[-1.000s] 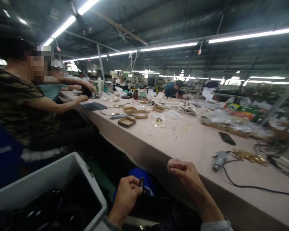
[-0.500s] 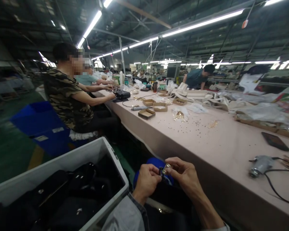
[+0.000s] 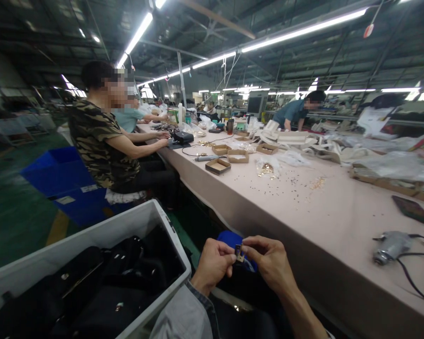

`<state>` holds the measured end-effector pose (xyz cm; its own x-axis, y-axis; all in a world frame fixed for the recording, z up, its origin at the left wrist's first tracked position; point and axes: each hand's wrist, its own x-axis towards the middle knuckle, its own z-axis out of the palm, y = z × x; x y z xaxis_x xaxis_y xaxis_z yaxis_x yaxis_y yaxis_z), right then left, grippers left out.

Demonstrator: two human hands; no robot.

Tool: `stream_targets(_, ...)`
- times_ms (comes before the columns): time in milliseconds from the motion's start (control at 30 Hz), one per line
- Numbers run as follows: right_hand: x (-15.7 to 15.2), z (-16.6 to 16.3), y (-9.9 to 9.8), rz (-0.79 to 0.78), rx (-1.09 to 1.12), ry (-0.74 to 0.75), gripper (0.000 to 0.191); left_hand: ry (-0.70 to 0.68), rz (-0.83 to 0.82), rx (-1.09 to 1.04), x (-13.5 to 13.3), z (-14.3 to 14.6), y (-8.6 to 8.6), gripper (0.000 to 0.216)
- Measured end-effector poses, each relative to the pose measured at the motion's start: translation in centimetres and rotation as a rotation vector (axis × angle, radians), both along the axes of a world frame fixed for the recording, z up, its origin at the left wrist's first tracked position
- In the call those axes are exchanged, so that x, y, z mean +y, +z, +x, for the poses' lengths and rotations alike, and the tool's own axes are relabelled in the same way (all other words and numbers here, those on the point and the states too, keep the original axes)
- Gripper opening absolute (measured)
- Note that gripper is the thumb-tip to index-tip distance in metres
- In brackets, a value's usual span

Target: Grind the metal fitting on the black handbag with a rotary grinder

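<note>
My left hand [image 3: 214, 263] and my right hand [image 3: 268, 259] meet in front of me, low beside the table edge. Their fingertips pinch a small gold-coloured metal fitting [image 3: 240, 257] from both sides. A small dark piece shows at its upper left, partly covered by the fingers; whether the two are joined I cannot tell. Something bright blue [image 3: 228, 238] is behind the hands. To the left, a grey plastic bin [image 3: 159, 212] holds several black bags [image 3: 106, 301] with metal fittings on them.
On the pink-covered table [image 3: 304, 235] are an electric screwdriver [image 3: 392, 247], a phone [image 3: 413, 210], scattered small parts, a plastic bag of gold fittings [image 3: 266, 168] and cardboard trays [image 3: 218, 166]. A co-worker in a camouflage shirt [image 3: 95, 136] sits at the left; blue bins [image 3: 63, 174] stand behind.
The gold fitting has gone from tilted in my right fingers to upright between both hands, against the dark piece. The co-worker's hands have shifted slightly at the black bag.
</note>
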<state>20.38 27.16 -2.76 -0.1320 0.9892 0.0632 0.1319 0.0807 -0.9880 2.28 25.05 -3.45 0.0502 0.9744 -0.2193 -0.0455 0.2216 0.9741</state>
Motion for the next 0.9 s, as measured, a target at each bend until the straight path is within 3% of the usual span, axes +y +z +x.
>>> stream_targets(167,-0.5,-0.8,0.7,0.119,-0.046,0.046,0.009,0.008,0.001,0.018,0.0,-0.1,0.1,0.011)
stream_targets(533,-1.2,-2.3,0.4,0.272,-0.195,-0.055,0.01,-0.005,0.079,0.085,-0.2,-0.1,0.2,0.017)
stream_targets(667,-0.5,-1.7,0.0,0.134,-0.155,-0.038,0.016,0.088,0.139,0.118,-0.5,0.2,0.0,0.012)
stream_targets(767,0.4,-1.0,0.0,-0.073,-0.01,0.162,0.035,0.027,0.176,0.12,-0.7,0.3,0.5,0.01)
stream_targets(833,1.0,-0.7,-0.1,-0.139,0.07,0.264,0.034,0.005,0.195,0.177,-1.0,0.5,1.2,0.015)
stream_targets(900,1.3,-0.7,-0.2,-0.136,0.118,0.274,0.03,0.057,0.213,0.296,-1.6,1.1,1.8,0.018)
